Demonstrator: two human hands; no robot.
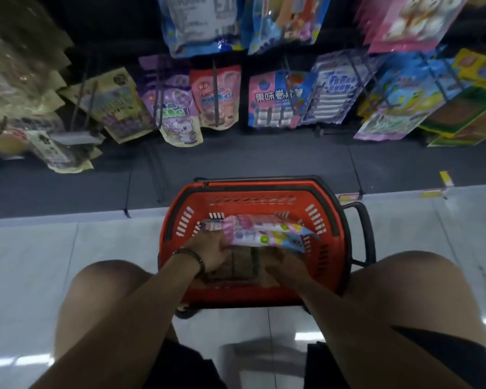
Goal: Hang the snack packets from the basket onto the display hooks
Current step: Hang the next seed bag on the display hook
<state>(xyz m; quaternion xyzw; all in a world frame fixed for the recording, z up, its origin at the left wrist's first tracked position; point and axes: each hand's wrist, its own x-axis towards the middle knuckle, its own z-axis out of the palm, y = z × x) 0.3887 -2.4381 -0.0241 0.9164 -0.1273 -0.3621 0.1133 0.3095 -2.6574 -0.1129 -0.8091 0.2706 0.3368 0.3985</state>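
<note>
A red plastic basket (pixel 314 192) stands on the floor between my knees. Inside it lie pink and white snack packets (pixel 264 233) on top of brownish packets (pixel 243 266). My left hand (pixel 209 252), with a dark bracelet on its wrist, is down in the basket, fingers against the left edge of the pink packets. My right hand (pixel 286 265) rests on the brown packets on the right side, blurred. Whether either hand has closed on a packet I cannot tell. Display hooks (pixel 215 91) on the dark rack ahead carry hanging packets.
The rack holds many hung packets: purple (pixel 169 102), red (pixel 225 96), pink and blue (pixel 275 99), green boxes (pixel 466 113) at right, beige packs (pixel 20 80) at left. A dark base shelf (pixel 264 161) runs in front of the basket. Pale tiled floor (pixel 40 262) surrounds me.
</note>
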